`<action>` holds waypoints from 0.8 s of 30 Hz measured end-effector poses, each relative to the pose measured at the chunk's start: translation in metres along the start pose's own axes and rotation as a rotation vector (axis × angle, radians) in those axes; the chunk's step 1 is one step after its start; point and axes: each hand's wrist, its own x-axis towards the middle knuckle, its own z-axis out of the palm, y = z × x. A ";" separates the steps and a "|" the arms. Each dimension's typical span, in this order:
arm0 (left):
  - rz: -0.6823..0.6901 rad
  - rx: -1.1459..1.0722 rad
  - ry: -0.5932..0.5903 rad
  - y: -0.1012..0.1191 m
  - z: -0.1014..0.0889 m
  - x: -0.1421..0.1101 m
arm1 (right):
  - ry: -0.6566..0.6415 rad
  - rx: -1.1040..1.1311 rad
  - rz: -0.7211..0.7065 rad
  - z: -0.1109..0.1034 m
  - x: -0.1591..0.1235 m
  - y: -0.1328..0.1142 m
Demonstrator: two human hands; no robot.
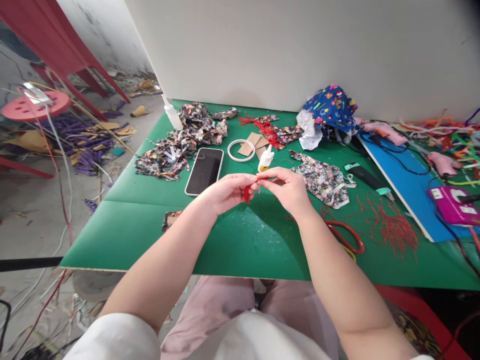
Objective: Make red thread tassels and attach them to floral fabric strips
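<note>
Both hands meet over the middle of the green table point(123, 230). My left hand point(227, 191) is closed around a small bundle of red thread point(248, 194), which hangs from its fingers. My right hand point(287, 187) pinches the upper end of the same red thread with thumb and forefinger. Just beyond the hands stand a small white glue bottle point(266, 158) and a white ring point(241, 150). A black phone point(204, 170) lies face up to the left of the hands.
Patterned fabric scraps point(176, 147) lie at the back left, another piece point(323, 177) at the right. Red-handled scissors point(347, 235) and a tangle of red thread point(390, 227) lie at my right. A blue board point(403, 182), pink glue guns point(444, 162) and a pink power strip point(452, 205) sit far right.
</note>
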 end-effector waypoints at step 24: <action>0.183 0.206 0.116 -0.002 0.006 -0.001 | -0.009 0.060 0.084 0.000 0.001 0.005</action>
